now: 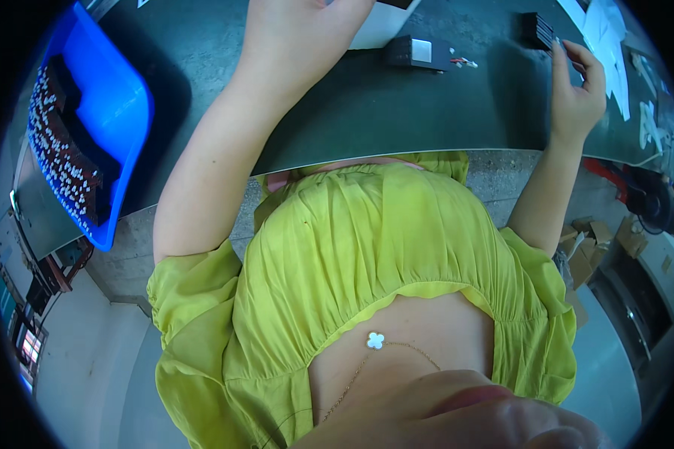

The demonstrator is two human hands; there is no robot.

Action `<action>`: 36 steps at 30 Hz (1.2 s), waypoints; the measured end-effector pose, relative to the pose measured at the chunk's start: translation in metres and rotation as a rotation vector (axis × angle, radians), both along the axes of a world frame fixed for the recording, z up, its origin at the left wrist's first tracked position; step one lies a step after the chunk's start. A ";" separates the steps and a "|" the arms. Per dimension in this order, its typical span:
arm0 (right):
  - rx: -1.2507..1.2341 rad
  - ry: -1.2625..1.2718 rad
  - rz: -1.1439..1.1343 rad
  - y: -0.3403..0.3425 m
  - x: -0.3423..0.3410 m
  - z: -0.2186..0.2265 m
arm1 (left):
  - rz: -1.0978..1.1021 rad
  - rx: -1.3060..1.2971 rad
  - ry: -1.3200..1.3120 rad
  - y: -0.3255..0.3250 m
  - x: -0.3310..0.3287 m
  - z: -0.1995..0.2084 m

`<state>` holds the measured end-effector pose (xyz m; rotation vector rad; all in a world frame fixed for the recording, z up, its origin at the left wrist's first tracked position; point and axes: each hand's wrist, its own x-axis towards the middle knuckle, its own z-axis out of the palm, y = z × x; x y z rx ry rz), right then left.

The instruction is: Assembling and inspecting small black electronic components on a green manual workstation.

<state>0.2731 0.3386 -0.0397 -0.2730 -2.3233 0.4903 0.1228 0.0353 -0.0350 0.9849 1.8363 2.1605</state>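
My right hand [580, 90] is at the right of the table, thumb and forefinger pinched at the end of a black ribbed block [536, 31]. The other fingers curl in behind. My left hand [299, 30] reaches to the top edge of the view, where its fingers are cut off. Right beside it is a white box-like thing [382, 28] with a dark inside, only partly in view. Between my hands a second black block [421, 52] lies on the table, with a pale square label and short red and white wires at its right end.
A blue bin [116, 90] stands at the left of the dark green table [337, 123], holding many dark pieces with white tips. White sheets [605, 45] lie at the far right. Cardboard boxes [591, 251] sit below the table's right side.
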 end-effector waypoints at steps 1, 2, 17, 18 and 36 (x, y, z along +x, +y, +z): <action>-0.137 0.019 0.060 -0.004 -0.001 0.004 | -0.022 -0.061 -0.177 0.001 0.001 0.014; -0.142 0.030 0.061 -0.011 -0.004 0.006 | -0.043 -0.122 -0.353 0.002 0.002 0.023; -0.292 0.350 0.505 -0.129 -0.100 -0.004 | -0.198 0.250 -0.581 0.002 0.002 0.008; -0.420 0.494 0.558 -0.123 -0.105 -0.022 | -0.223 0.266 -0.545 0.004 0.003 0.006; 0.195 0.142 0.578 -0.130 -0.053 0.041 | -0.046 0.212 -0.512 0.002 -0.003 0.001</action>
